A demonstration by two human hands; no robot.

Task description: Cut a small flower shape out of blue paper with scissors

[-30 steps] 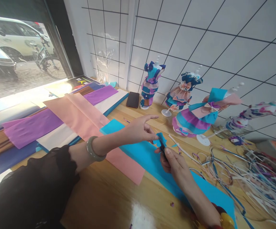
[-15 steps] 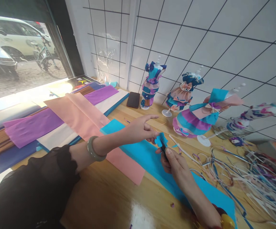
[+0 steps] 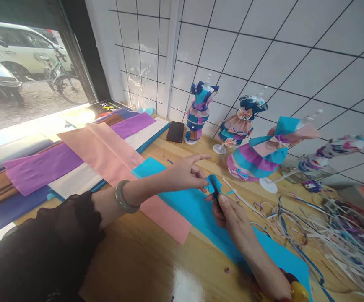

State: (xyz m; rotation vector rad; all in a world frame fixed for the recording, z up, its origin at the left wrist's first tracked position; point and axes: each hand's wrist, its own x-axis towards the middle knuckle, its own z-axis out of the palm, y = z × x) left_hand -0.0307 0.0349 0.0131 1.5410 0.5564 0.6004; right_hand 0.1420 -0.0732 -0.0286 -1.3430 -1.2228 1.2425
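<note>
"Above the counter (image 3: 131, 264), between the hands, what is that scrap?"

"A small blue piece (image 3: 212, 180), bright and thin, its outline uneven and lobed. The left hand (image 3: 188, 173) pinches its edge, index finger stretched out straight."

"And the right hand (image 3: 232, 214)?"

"Closed around a dark tool (image 3: 216, 197) whose tip overlaps the piece. Fingers hide most of it, so I can't tell its shape."

"What's underneath?"

"A long blue strip (image 3: 197, 207) of matching colour, crossing a pink strip (image 3: 169, 218), on pale, glossy wood. Tangled ribbons (image 3: 329, 247) heap up at the right."

"And the room?"

"White wall (image 3: 232, 46) with a black grid, and along it a phone (image 3: 175, 131) and little dress forms in ruffled, bowed outfits, the striped one (image 3: 257, 157) leaning. At the left, an opening shows a pale car (image 3: 15, 50) and a bicycle (image 3: 65, 79)."
</note>
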